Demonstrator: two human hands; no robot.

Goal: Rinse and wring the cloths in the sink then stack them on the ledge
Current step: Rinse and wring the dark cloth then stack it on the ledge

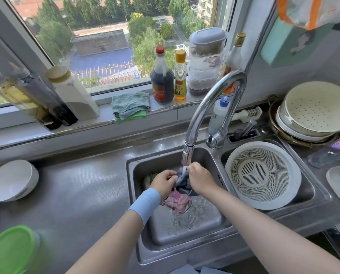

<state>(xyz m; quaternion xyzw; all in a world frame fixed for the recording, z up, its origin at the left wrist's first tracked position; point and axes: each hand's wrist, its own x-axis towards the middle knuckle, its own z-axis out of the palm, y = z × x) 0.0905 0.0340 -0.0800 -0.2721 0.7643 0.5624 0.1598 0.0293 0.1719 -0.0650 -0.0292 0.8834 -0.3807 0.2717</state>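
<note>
Nearest, a pale blue wristband point(145, 202) is seen on the left forearm, and shallow water is seen rippling over the floor of the sink point(165, 234). A crumpled pink cloth point(178, 200) is seen lying wet in that basin, just below the hands. Slightly farther in, a dark cloth point(182, 181) is grasped from both sides. Its left edge is pinched by the curled fingers of the left hand point(164, 181), and its upper part is gripped by the right hand point(199, 179), directly under the stream from the tap point(187, 155).

The step in hand is judged to be the rinsing of this dark cloth. It is best done if the cloth is opened out and turned so that every fold is reached by the stream. It should be rubbed against itself low in the basin, so that splashes onto the surface point(76, 184) are avoided. For wringing, the cloth should be gathered lengthwise and twisted over the basin.

Farthest, on the ledge point(105, 117) below the window, a teal cloth point(130, 102) is stacked on a green cloth point(132, 117). These two are judged finished, and the two in the sink are not.
</note>
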